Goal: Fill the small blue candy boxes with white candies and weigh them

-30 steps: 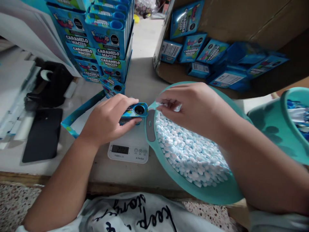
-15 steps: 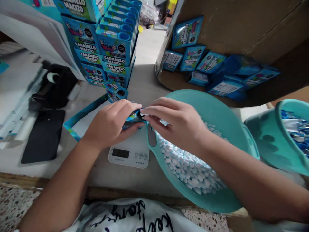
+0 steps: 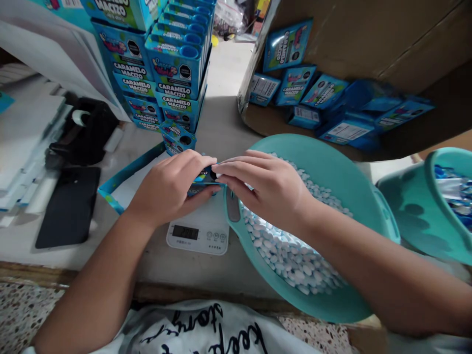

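My left hand (image 3: 162, 189) is closed around a small blue candy box (image 3: 201, 177), held above the white kitchen scale (image 3: 197, 239). A dark round hole shows in the box's top. At that hole, the fingertips of my right hand (image 3: 271, 184) pinch a small white candy (image 3: 218, 175), mostly covered by the fingers. Below my right forearm, a turquoise bowl (image 3: 342, 167) holds a heap of white oval candies (image 3: 291, 260). Its grey-padded handle (image 3: 232, 206) reaches to the scale's edge. The scale's display is lit, its digits hard to read.
An open cardboard box (image 3: 354, 44) with several blue candy boxes lies at the back right. Stacked candy boxes (image 3: 177, 73) stand at the back left, near a blue tray (image 3: 121, 179). A phone (image 3: 68, 206), a tape dispenser (image 3: 86, 128) and a turquoise bucket (image 3: 413, 196) flank the work area.
The fingers of my right hand have closed in slightly over the box's hole, covering more of the white candy. My left hand keeps its hold on the box.
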A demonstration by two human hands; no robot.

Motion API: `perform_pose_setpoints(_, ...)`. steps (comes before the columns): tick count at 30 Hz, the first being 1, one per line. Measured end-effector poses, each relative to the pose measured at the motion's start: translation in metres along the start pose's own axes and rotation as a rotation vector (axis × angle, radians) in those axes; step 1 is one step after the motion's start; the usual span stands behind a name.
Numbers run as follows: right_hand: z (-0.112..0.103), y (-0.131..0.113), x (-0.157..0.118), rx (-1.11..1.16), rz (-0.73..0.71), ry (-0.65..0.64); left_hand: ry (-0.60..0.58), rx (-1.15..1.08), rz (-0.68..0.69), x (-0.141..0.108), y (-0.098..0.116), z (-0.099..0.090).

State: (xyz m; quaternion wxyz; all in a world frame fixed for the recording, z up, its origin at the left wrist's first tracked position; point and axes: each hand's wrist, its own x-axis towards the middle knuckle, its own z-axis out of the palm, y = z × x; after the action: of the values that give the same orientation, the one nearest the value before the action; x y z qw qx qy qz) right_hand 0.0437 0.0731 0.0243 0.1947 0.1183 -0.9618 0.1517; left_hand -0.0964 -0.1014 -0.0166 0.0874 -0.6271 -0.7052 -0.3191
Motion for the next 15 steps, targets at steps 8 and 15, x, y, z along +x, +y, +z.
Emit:
perform_pose_setpoints(8,-0.005,0.000,0.003,0.010,0.004,-0.061,0.004,-0.004,0.012,-0.001,0.000,0.000)
perform_pose_setpoints(15,-0.018,-0.002,0.006,-0.043,0.060,-0.085,-0.018,0.052,0.004,0.000,-0.001,-0.001)
